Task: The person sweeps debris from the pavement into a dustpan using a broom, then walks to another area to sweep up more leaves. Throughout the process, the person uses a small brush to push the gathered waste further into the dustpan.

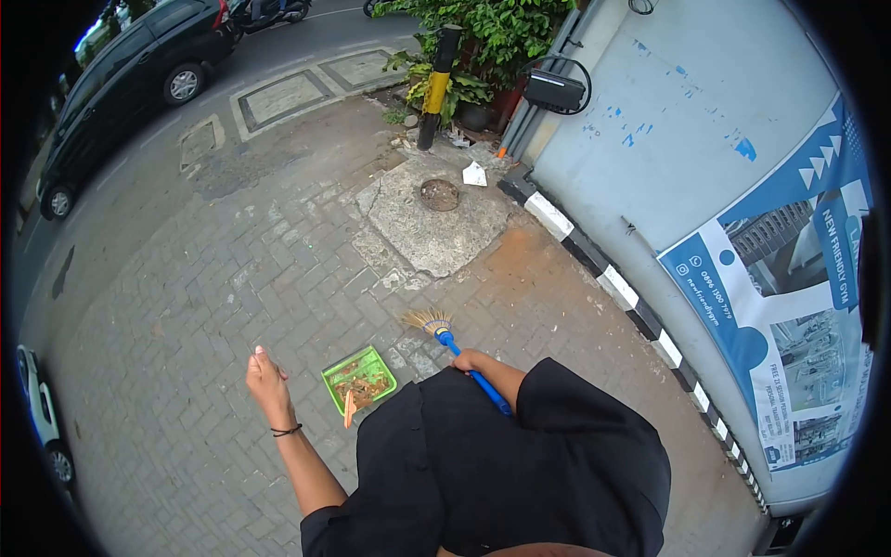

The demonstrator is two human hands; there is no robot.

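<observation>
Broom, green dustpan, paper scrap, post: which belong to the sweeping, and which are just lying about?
In use:
broom, gripped by the right hand
green dustpan, holding swept debris
left hand, empty, raised beside the dustpan

Just there:
paper scrap
post
potted plants
black car

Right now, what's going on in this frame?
A person is sweeping a brick sidewalk. The right hand has its grip on the blue handle of a small broom, bristles on the pavers. A green dustpan holding leaves and dirt lies on the ground beside the broom. The left hand, wearing a black wristband, hangs free with nothing in it. A postered wall runs along the right.
</observation>
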